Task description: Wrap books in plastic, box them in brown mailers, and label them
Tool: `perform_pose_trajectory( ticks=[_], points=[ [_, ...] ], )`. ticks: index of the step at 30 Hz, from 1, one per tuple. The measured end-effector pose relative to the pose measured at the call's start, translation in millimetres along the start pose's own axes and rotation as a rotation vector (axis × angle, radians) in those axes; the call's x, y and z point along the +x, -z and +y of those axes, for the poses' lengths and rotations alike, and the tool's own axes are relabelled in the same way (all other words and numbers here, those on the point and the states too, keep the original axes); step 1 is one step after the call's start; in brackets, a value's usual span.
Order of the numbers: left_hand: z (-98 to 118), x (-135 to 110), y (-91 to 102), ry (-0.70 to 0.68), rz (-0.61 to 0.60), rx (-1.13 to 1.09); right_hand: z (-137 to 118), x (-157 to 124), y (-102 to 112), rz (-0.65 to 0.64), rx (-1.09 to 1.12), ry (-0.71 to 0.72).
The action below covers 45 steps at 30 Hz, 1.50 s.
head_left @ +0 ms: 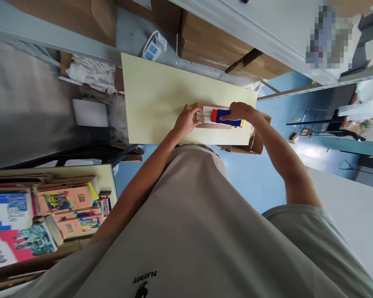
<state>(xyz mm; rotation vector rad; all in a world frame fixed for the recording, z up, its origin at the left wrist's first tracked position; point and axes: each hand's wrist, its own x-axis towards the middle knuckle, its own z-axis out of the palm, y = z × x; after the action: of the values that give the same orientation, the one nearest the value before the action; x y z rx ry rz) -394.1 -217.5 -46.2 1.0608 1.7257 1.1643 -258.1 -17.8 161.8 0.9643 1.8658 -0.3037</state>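
Seen from the head view, looking down past a grey shirt (pixel 189 207), 2 bare arms reach over a pale yellow tabletop (pixel 155 99), and both hands work near its right half. The right hand (pixel 240 111) grasps a blue-and-red block (pixel 222 113) from above: a finger lies along its blue side, pointing toward the red end, while the yellow-tipped end shows past the hand on the right. So the block sits within that grip, lengthwise along the table, its red end beyond the fingers on the side facing the other hand.

The left hand (pixel 184 122) is curled around a small amber piece (pixel 199 117), which looks partly see-through; its fingertips are above the piece and its thumb below. The amber piece is just beside the block's red end, with a narrow gap between the 2. What the amber piece is, I can't make out.

Under both things lies a flat brown cardboard piece (pixel 216 125), with a white sheet (pixel 208 111) on it, partly covered by the block.

By the table's right end, lower down, stands an open carton (pixel 256 142). A white power strip (pixel 152 51) is just beyond the far edge, near large cardboard boxes (pixel 208 39). Off to the left, colourful printed packages (pixel 70 200) are piled on another table.
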Motion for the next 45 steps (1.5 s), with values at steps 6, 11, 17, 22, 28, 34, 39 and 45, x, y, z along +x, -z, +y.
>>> perform_pose_trajectory(
  ticks=[6,11,17,22,28,34,39,45],
  points=[
    [5,-7,-21.6,0.143,0.278,0.077,24,25,-12,0.041,0.002,0.16],
    [7,-7,-46.7,0.38,0.532,-0.052,39,39,-22,0.028,0.047,0.266],
    [9,-8,-53.8,0.503,0.689,-0.091,65,40,-27,-0.024,0.168,0.391],
    [19,-8,-53.4,0.524,0.708,-0.076,138,21,-28,-0.157,0.276,0.411],
    [26,-6,-54.8,0.525,0.733,-0.041,234,0,-33,-0.213,0.291,0.331],
    [28,-3,-55.1,0.53,0.732,-0.028,223,37,-61,-0.116,0.201,0.271],
    [34,-4,-55.5,0.546,0.733,-0.011,188,65,-87,-0.009,0.16,0.206],
    [32,-4,-56.9,0.553,0.725,0.018,154,72,-109,0.144,0.148,0.207]
  ],
)
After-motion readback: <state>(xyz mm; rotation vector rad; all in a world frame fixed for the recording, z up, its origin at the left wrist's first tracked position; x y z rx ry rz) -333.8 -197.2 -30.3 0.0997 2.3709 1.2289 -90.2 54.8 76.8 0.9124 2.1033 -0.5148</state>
